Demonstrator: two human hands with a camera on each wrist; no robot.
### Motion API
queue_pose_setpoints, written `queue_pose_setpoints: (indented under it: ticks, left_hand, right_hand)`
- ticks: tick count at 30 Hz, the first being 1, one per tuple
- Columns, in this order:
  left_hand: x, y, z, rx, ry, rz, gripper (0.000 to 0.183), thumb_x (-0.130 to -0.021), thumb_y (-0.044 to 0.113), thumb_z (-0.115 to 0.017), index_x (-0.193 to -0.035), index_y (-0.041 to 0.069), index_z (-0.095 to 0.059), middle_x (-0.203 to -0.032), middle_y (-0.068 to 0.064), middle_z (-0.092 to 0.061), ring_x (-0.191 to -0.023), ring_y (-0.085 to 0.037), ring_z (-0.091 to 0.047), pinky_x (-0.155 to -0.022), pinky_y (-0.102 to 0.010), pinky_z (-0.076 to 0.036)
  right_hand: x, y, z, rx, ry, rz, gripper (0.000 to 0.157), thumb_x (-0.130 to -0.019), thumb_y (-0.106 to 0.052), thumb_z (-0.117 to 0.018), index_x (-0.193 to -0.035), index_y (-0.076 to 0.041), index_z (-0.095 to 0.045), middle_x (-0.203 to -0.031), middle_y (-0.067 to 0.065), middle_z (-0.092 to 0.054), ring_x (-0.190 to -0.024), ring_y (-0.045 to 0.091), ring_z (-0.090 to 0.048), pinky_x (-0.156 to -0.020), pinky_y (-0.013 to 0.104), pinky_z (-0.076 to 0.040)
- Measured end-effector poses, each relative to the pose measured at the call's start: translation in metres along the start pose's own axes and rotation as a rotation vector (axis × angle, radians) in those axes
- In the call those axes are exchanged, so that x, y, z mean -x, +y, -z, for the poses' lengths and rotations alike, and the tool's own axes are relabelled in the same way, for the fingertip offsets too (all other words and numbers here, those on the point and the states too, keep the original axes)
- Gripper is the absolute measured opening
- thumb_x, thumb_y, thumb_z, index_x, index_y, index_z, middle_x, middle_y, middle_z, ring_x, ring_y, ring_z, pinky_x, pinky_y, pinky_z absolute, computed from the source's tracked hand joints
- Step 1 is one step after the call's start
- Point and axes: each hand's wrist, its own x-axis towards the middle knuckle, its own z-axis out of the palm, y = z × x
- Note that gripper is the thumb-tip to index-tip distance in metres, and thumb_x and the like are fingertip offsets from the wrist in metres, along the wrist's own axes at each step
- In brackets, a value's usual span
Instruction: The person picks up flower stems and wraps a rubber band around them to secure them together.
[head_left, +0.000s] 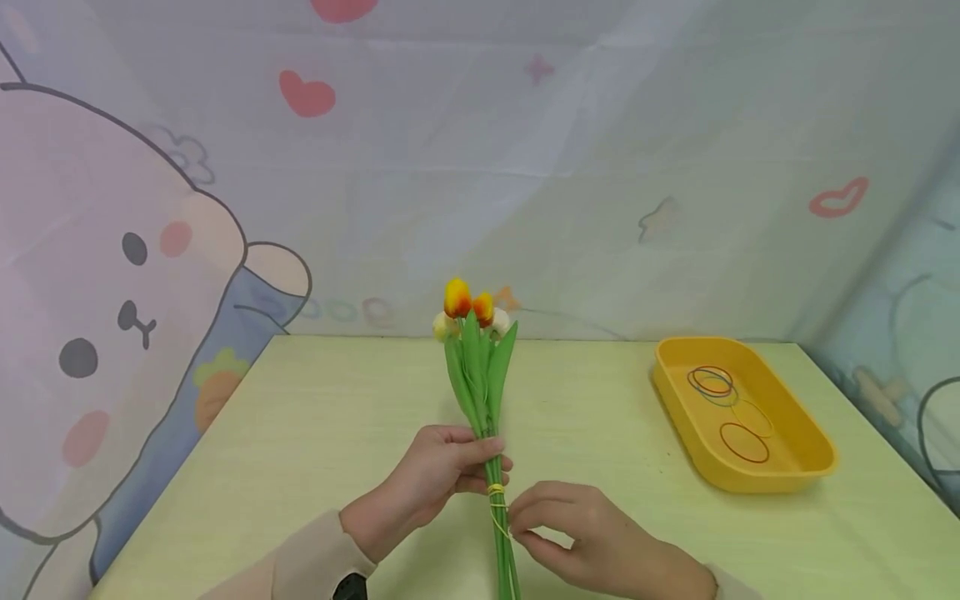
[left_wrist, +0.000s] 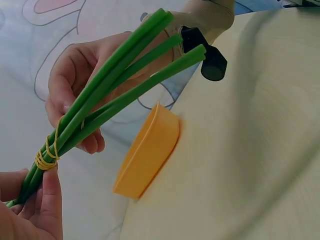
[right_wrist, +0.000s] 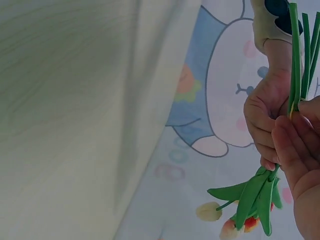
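Observation:
A bunch of tulips [head_left: 474, 367] with yellow-orange and pale blooms stands nearly upright over the table, blooms toward the wall. My left hand [head_left: 442, 467] grips its green stems [left_wrist: 107, 82] just below the leaves. Beneath those fingers, a yellow rubber band [head_left: 497, 490] is wound several times round the stems, and one loose loop of it hangs lower. My right hand [head_left: 581, 529] pinches that loop between thumb and forefinger at the stems' right side. In the right wrist view the right hand [right_wrist: 300, 170] partly hides the band.
To the right on the pale table [head_left: 352, 392] stands a yellow tray [head_left: 675, 417] with several coloured rubber bands [head_left: 745, 442] in it. A cartoon-printed cloth [head_left: 480, 208] hangs behind the table's far edge. A dark wrist device [head_left: 350, 587] is on the left wrist.

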Motion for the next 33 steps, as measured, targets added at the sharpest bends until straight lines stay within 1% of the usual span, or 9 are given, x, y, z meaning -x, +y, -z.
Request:
queue_pose_setpoints:
  ticks: [2,9,13,17,22,24,25,29,33]
  left_hand:
    - [0.0,-0.003,0.001,0.008,0.007,-0.004,0.028,-0.092,0.012,-0.066,-0.1,-0.015,-0.065,-0.075,-0.004,-0.071,-0.064,-0.009,-0.068,-0.071,-0.027,-0.059]
    - [-0.007,-0.018,0.005,-0.028,0.071,-0.009,0.029,-0.092,0.013,-0.066,-0.099,-0.016,-0.063,-0.077,-0.007,-0.072,-0.063,-0.01,-0.067,-0.068,-0.027,-0.059]
    - [-0.012,-0.031,0.01,-0.051,0.105,-0.007,0.028,-0.092,0.012,-0.066,-0.099,-0.016,-0.063,-0.078,-0.01,-0.072,-0.062,-0.01,-0.067,-0.065,-0.027,-0.059]
    - [-0.017,-0.044,0.015,-0.059,0.111,0.002,0.029,-0.091,0.01,-0.066,-0.1,-0.018,-0.063,-0.076,-0.01,-0.072,-0.061,-0.01,-0.066,-0.063,-0.027,-0.059]
    - [-0.02,-0.055,0.02,-0.063,0.112,0.017,0.031,-0.091,0.008,-0.066,-0.101,-0.021,-0.061,-0.074,-0.008,-0.071,-0.061,-0.01,-0.066,-0.062,-0.027,-0.059]
    - [-0.021,-0.058,0.023,-0.067,0.111,0.024,0.032,-0.091,0.008,-0.065,-0.102,-0.021,-0.06,-0.073,-0.007,-0.071,-0.061,-0.01,-0.067,-0.061,-0.026,-0.059]
    - [-0.022,-0.06,0.024,-0.069,0.11,0.03,0.032,-0.092,0.009,-0.065,-0.103,-0.021,-0.06,-0.073,-0.006,-0.071,-0.061,-0.01,-0.067,-0.061,-0.025,-0.058]
    - [-0.023,-0.065,0.027,-0.083,0.101,0.048,0.032,-0.093,0.01,-0.064,-0.103,-0.02,-0.061,-0.072,-0.005,-0.071,-0.061,-0.009,-0.067,-0.058,-0.023,-0.057]
    - [-0.025,-0.071,0.031,-0.085,0.099,0.067,0.031,-0.093,0.011,-0.064,-0.102,-0.019,-0.062,-0.071,-0.005,-0.071,-0.059,-0.009,-0.066,-0.056,-0.022,-0.056]
  right_hand:
    - [0.003,0.0,0.001,-0.001,-0.012,0.002,0.011,-0.097,-0.01,-0.055,-0.095,-0.009,-0.066,-0.099,0.003,-0.067,-0.089,0.011,-0.066,-0.081,0.015,-0.053]
    - [0.014,-0.003,0.01,0.012,-0.072,-0.07,0.01,-0.097,-0.014,-0.056,-0.095,-0.014,-0.065,-0.106,0.001,-0.067,-0.093,0.012,-0.066,-0.084,0.017,-0.053]
    - [0.019,-0.001,0.022,0.048,-0.036,-0.108,0.01,-0.098,-0.015,-0.056,-0.097,-0.015,-0.066,-0.105,0.0,-0.068,-0.092,0.013,-0.067,-0.083,0.017,-0.053]
    - [0.027,0.001,0.04,0.109,0.016,-0.181,0.012,-0.099,-0.018,-0.055,-0.098,-0.016,-0.067,-0.103,-0.001,-0.068,-0.092,0.013,-0.066,-0.083,0.017,-0.053]
    - [0.04,0.005,0.06,0.19,0.104,-0.228,0.011,-0.097,-0.019,-0.058,-0.099,-0.015,-0.069,-0.102,0.0,-0.068,-0.093,0.012,-0.065,-0.086,0.014,-0.051]
    - [0.046,0.006,0.067,0.213,0.139,-0.248,0.008,-0.094,-0.013,-0.064,-0.1,-0.015,-0.069,-0.102,0.0,-0.068,-0.094,0.01,-0.064,-0.087,0.013,-0.049]
    - [0.049,0.007,0.07,0.227,0.156,-0.262,0.011,-0.091,-0.009,-0.067,-0.1,-0.015,-0.069,-0.102,0.0,-0.068,-0.095,0.01,-0.064,-0.088,0.012,-0.049]
    - [0.063,0.008,0.082,0.306,0.209,-0.351,0.038,-0.072,0.01,-0.075,-0.1,-0.015,-0.069,-0.101,-0.001,-0.068,-0.096,0.005,-0.063,-0.089,0.009,-0.047]
    - [0.079,0.011,0.093,0.412,0.244,-0.451,0.047,-0.063,0.016,-0.076,-0.099,-0.012,-0.07,-0.101,0.0,-0.068,-0.099,-0.001,-0.059,-0.092,0.005,-0.042]
